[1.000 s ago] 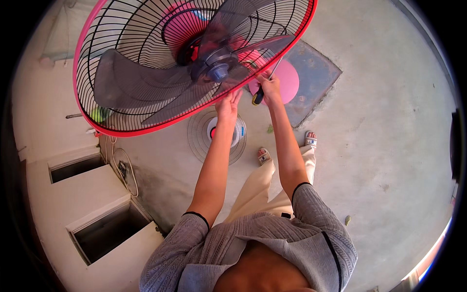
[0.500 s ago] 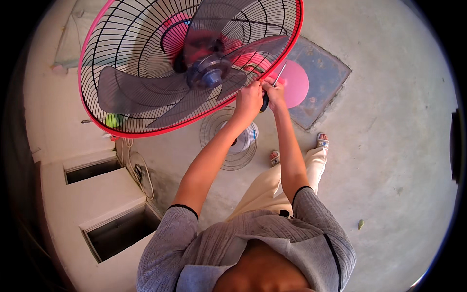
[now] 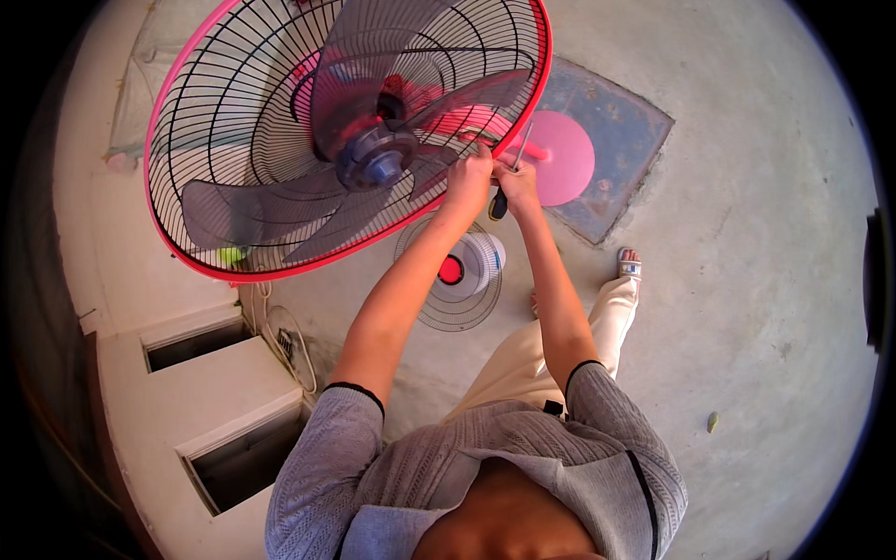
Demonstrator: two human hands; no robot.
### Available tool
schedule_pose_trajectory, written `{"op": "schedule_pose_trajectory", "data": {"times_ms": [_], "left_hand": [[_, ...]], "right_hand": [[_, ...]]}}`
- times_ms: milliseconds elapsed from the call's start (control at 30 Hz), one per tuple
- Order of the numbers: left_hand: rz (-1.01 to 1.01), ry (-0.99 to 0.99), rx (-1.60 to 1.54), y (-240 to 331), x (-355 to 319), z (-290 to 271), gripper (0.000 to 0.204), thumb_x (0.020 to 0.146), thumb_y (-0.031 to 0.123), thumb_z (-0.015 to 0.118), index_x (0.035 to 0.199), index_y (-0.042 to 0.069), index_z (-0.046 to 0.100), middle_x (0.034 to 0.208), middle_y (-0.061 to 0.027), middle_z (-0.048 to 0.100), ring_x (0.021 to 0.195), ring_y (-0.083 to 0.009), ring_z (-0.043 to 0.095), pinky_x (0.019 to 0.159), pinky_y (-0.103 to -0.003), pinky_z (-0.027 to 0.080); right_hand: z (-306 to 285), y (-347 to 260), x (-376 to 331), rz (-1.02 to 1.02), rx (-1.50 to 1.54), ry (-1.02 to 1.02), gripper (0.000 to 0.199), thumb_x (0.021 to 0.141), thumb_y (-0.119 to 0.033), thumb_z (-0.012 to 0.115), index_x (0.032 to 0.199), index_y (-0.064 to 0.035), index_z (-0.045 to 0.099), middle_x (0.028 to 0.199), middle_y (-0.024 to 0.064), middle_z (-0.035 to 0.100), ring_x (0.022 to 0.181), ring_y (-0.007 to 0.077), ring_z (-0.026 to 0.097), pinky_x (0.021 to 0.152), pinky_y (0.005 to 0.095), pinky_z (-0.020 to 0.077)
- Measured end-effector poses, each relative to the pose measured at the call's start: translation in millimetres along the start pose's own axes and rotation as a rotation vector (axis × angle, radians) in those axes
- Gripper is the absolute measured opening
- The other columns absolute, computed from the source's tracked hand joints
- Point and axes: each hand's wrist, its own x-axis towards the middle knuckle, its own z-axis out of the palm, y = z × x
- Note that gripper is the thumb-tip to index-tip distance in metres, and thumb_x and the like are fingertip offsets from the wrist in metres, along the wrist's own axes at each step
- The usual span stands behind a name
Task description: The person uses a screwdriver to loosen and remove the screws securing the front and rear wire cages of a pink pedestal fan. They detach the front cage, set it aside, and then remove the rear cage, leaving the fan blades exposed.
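Observation:
A pedestal fan stands before me with its front uncovered: dark see-through blades around a grey hub, inside a black wire rear guard with a pink-red rim. My left hand is closed on the rim's lower right edge. Beside it, my right hand grips a screwdriver; its black handle shows below the fist and its metal shaft points up by the rim. Whether the tip touches anything cannot be made out. Below lies the fan's round pink base.
On the floor under my left forearm lies a round wire grille with a red centre, next to a white round part. A metal plate is set in the floor. Wall openings and a looped cable are at left.
The fan head has swung slightly left and down, and both hands have shifted left with it. The screwdriver now stands more upright. The grille's red centre has come into view.

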Motion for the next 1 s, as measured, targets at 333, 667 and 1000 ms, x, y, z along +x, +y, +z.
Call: {"op": "schedule_pose_trajectory", "data": {"times_ms": [333, 667, 1000], "left_hand": [[0.032, 0.089, 0.099, 3.9, -22.8, 5.5, 0.045, 0.08, 0.002, 0.061, 0.12, -0.01, 0.044, 0.098, -0.0223, 0.062, 0.093, -0.0328, 0.064, 0.074, -0.041, 0.055], [-0.996, 0.127, -1.318, -34.9, -139.1, 5.3, 0.032, 0.091, 0.014, 0.064, 0.114, -0.006, 0.055, 0.098, -0.0131, 0.063, 0.096, -0.0272, 0.066, 0.073, -0.037, 0.058], [-0.901, 0.758, -1.742, -89.5, -140.5, -6.5, 0.022, 0.092, 0.0, 0.057, 0.109, -0.011, 0.05, 0.108, -0.018, 0.058, 0.1, -0.0343, 0.064, 0.084, -0.049, 0.059]], "right_hand": [[-4.9, 1.6, 0.4, 0.005, -0.044, -0.035, 0.021, 0.087, -0.008, 0.066, 0.106, 0.0009, 0.067, 0.091, 0.0061, 0.07, 0.076, 0.0121, 0.065, 0.056, 0.0243, 0.0513], [4.0, -12.1, 1.8, -0.041, -0.144, 0.119, 0.011, 0.08, -0.005, 0.072, 0.089, -0.0019, 0.067, 0.07, 0.0027, 0.064, 0.052, 0.0083, 0.053, 0.044, 0.0232, 0.0389], [10.2, -2.8, 10.8, -0.049, -0.283, 0.2, 0.015, 0.078, -0.005, 0.075, 0.086, 0.0019, 0.064, 0.072, 0.0042, 0.063, 0.054, 0.0103, 0.056, 0.045, 0.0225, 0.0443]]}}
